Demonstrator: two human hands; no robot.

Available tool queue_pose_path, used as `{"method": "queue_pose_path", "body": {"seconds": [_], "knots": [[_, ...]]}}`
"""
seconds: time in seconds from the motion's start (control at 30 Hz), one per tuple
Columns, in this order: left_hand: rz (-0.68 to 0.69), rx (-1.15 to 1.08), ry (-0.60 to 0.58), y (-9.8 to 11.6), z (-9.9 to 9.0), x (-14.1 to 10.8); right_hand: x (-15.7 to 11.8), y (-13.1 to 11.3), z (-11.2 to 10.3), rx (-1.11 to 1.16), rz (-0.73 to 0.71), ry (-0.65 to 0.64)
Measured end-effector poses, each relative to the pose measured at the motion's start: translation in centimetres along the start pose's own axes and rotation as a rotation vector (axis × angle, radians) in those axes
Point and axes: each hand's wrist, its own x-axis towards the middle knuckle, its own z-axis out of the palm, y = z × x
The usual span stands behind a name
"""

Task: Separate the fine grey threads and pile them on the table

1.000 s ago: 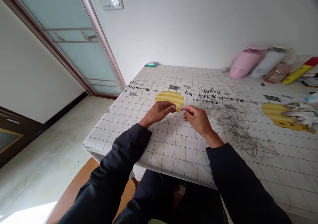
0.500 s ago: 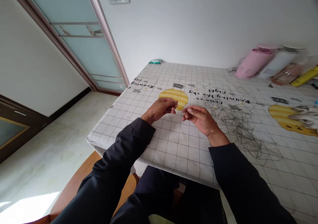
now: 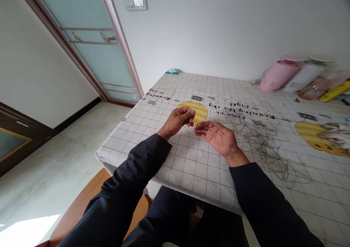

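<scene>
My left hand (image 3: pixel 179 119) hovers over the checked tablecloth (image 3: pixel 191 166), just in front of a yellow striped print (image 3: pixel 201 110), with its fingertips pinched together. My right hand (image 3: pixel 218 135) lies close beside it, palm turned up, thumb and forefinger meeting near the left fingertips. A very fine dark strand seems to run between the two hands; it is barely visible. A loose tangle of the same thin dark strand (image 3: pixel 262 141) spreads over the table to the right of my right hand.
A pink container (image 3: pixel 276 81), a white container (image 3: pixel 303 75) and a yellow item (image 3: pixel 335 92) stand at the far right by the wall. A crumpled cloth (image 3: pixel 335 132) lies at the right edge. A frosted sliding door (image 3: pixel 90 46) is on the left, and a wooden seat (image 3: pixel 82 203) is below me.
My right hand has rolled palm-up and its fingers have reached closer to the left fingertips. My left hand has curled a little tighter. The view has shifted slightly.
</scene>
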Motion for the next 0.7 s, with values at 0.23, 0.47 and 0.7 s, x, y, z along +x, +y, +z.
{"method": "queue_pose_path", "body": {"seconds": [0.23, 0.47, 0.7], "knots": [[0.008, 0.011, -0.001, 0.1, 0.0, -0.1, -0.1, 0.0, 0.0, 0.13, -0.03, 0.012], [-0.067, 0.094, -0.083, 1.4, -1.3, -0.3, -0.6, -0.1, -1.4, 0.044, 0.084, -0.142], [-0.103, 0.197, -0.187, 2.3, -2.7, -0.6, -0.8, -0.4, -2.3, -0.112, 0.296, -0.212]]}}
